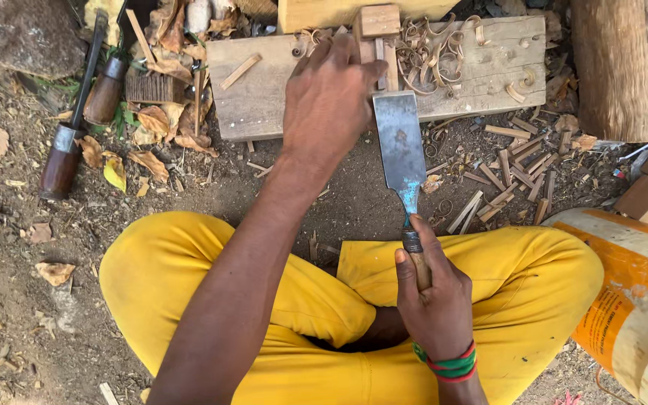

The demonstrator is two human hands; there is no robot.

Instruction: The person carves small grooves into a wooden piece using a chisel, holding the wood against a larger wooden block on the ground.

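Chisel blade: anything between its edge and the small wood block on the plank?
Nothing visible. The chisel in the right hand reaches the wood block, which the left hand steadies on the plank. Wood shavings lie beside it.

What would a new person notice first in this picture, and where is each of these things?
The eye falls first on the bright yellow trousers of the seated, cross-legged person, filling the lower half. Next comes the broad chisel in the centre: the right hand grips its wooden handle, and its blade reaches up to a small wooden block. The left hand steadies this block on a plank covered with curled shavings at the top.
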